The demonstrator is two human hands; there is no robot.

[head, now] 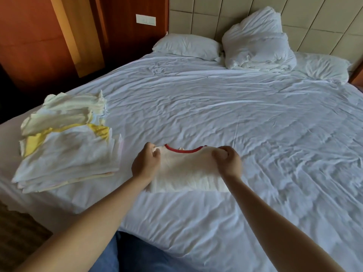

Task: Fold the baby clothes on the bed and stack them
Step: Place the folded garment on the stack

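Observation:
A small white baby shirt [186,171] with a red neck trim lies on the white bed sheet [235,114] in front of me. My left hand [145,163] pinches its left shoulder and my right hand [228,163] pinches its right shoulder. The lower part of the shirt looks doubled over near me. To the left sits a stack of folded baby clothes [66,154], white with some yellow pieces, and a looser cream heap [66,112] lies on its far side.
Two white pillows [186,47] [322,67] and a bunched white duvet [259,42] lie at the padded headboard. The bed's left edge runs just past the stack, with a wooden wall panel [39,46] and carpet [17,236] beyond. My blue trouser leg [125,254] shows at the bottom.

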